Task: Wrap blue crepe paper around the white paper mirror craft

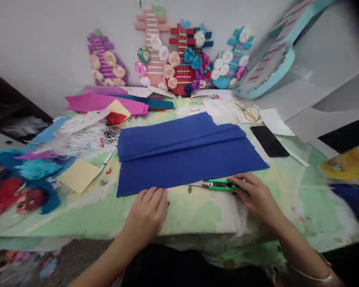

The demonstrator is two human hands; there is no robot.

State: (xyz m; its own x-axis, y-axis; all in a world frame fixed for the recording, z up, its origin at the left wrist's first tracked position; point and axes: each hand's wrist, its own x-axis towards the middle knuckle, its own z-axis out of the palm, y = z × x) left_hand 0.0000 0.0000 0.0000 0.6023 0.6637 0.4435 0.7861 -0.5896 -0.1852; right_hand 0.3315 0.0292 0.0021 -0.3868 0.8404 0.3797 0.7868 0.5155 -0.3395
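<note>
A dark blue sheet (179, 159), paper or thin cloth, lies across the table with a long raised fold along its middle. My left hand (148, 213) rests at its near edge, fingers side by side and laid down, the fingertips touching the border. In my right hand (251, 193) is a green and black utility knife (219, 184), gripped near its right end. Its blade is out and points left, close beside the sheet's near edge. A small dark bit lies on the table below the blade tip.
Behind the sheet lie magenta pieces (107, 103), and to the left white string (86, 139) and a beige square (79, 175). A phone (269, 141) and gold-handled scissors (251, 114) are at the right. Flower-decorated guitar shapes (182, 59) lean against the wall.
</note>
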